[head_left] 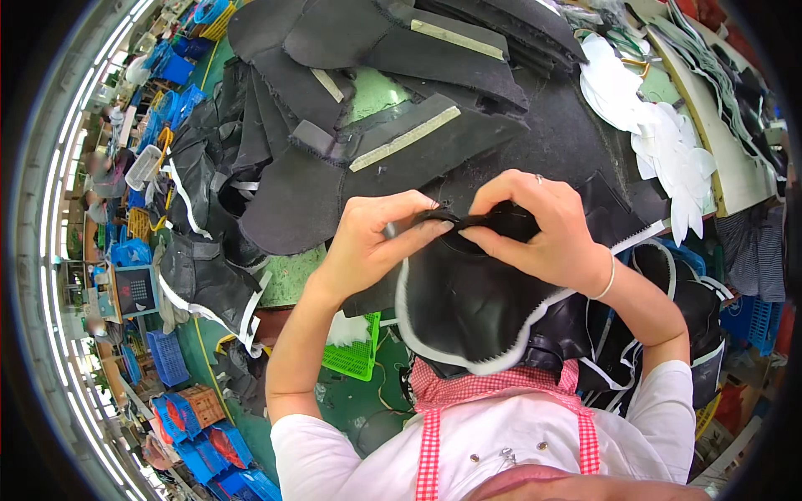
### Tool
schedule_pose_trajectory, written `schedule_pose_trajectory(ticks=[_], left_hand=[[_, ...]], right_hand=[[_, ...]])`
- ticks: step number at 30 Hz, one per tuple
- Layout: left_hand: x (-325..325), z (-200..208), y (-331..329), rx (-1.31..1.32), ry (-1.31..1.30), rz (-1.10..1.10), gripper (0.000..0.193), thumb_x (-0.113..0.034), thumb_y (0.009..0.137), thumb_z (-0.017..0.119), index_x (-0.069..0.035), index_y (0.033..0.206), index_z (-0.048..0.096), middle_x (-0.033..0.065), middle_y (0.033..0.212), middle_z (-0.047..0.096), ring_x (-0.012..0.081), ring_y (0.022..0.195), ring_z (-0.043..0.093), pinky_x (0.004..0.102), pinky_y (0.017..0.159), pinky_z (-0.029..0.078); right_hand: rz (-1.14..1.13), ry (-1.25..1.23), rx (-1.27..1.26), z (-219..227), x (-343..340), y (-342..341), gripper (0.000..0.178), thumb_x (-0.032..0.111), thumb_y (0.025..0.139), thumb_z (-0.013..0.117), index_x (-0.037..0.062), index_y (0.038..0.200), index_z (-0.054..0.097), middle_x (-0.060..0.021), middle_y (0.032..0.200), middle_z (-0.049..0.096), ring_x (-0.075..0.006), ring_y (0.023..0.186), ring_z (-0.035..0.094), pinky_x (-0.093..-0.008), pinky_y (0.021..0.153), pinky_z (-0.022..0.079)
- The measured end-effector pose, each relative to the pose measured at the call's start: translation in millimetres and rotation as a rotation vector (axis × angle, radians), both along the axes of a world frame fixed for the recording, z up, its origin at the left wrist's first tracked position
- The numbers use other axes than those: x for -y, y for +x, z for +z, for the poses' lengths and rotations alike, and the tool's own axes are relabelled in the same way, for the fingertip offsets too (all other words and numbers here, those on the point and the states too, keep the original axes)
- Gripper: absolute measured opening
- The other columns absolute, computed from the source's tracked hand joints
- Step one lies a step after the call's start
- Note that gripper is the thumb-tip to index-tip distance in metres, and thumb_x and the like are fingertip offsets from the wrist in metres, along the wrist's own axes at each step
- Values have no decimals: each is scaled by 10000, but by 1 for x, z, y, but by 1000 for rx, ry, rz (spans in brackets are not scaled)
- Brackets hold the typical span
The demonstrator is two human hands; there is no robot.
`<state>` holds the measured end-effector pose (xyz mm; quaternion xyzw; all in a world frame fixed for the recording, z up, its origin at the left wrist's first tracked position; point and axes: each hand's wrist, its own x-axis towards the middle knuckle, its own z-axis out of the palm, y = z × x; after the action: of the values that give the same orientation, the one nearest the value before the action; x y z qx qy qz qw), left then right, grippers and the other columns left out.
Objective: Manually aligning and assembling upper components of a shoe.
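Between both hands is a black leather-like boot upper (pixel 472 292) with a fuzzy white edge, hanging down over the front of the table toward my apron. My left hand (pixel 376 238) pinches its dark upper rim between thumb and fingers. Close beside it, my right hand (pixel 543 225) grips the same rim, thumb below and fingers curled over the top. The fingertips almost meet at the folded rim. Just beyond my hands lie black fabric-like cut pieces (pixel 292 200), one bearing a pale tape strip (pixel 405 138).
White cut pieces (pixel 668 159) lie at the table's right. More black uppers with white edges are heaped at left (pixel 205 280) and by my right elbow (pixel 677 317). A green basket (pixel 355 355) sits below the table edge; blue crates (pixel 200 455) stand on the left floor.
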<state>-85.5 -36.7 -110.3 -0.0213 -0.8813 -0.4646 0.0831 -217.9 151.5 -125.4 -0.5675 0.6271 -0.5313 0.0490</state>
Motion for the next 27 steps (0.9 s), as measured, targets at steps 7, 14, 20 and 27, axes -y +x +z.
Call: schedule_pose_trajectory(ticks=[7, 14, 20, 27], left_hand=[[-25, 15, 7, 9, 73, 88, 132, -108, 952, 595, 15, 992, 621, 123, 691, 499, 198, 561, 474, 297, 544, 416], [-32, 20, 10, -29, 26, 93, 132, -114, 946, 603, 8, 991, 627, 126, 684, 501, 219, 534, 463, 302, 518, 405], [-31, 15, 10, -13, -49, 49, 150, -187, 934, 610, -45, 944, 656, 134, 725, 585, 286, 590, 581, 350, 544, 444], [152, -15, 0, -195, -655, 637, 247, -278, 934, 603, -64, 1011, 700, 96, 1005, 681, 275, 956, 602, 386, 840, 474]], right_hand=[[-100, -151, -90, 10, -5, 6, 317, 40, 691, 807, 71, 978, 677, -21, 737, 620, -151, 624, 599, -267, 571, 487], [-59, -177, 1, 5, -3, 6, 306, -32, 664, 800, 25, 947, 698, -51, 759, 650, -137, 573, 545, -241, 513, 415], [-102, -112, -32, 7, -9, 11, 197, -16, 717, 755, 45, 887, 678, -40, 681, 578, -159, 553, 544, -267, 500, 423], [92, 78, 200, 13, -20, 13, 124, 25, 789, 716, 25, 886, 639, -43, 721, 593, -131, 572, 536, -251, 541, 422]])
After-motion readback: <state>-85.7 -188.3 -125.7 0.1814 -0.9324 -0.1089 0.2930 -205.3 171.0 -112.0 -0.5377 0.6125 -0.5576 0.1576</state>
